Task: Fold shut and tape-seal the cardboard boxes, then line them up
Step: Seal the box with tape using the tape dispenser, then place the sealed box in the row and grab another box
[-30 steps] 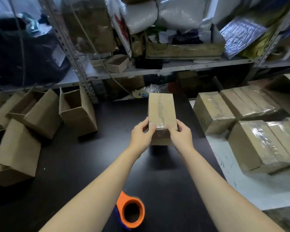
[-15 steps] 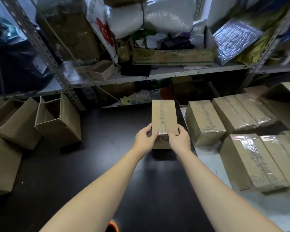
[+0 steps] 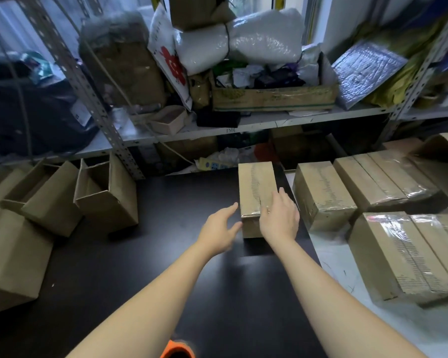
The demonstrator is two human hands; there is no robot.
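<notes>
A taped brown cardboard box (image 3: 255,187) rests on the dark table (image 3: 192,280), at the left end of a row of sealed boxes (image 3: 323,195). My left hand (image 3: 219,232) hovers just left of its near corner, fingers spread, holding nothing. My right hand (image 3: 279,218) lies open against the box's near right corner, fingers apart. An orange tape dispenser (image 3: 177,350) peeks in at the bottom edge between my forearms.
Several open, unsealed boxes (image 3: 106,195) stand and lie at the left of the table. More sealed boxes (image 3: 409,257) fill the white surface on the right. A cluttered metal shelf (image 3: 256,122) runs along the back.
Both hands have let go of the taped box, which now rests farther right beside the row. The left hand has pulled away to the left. The view has shifted up and right.
</notes>
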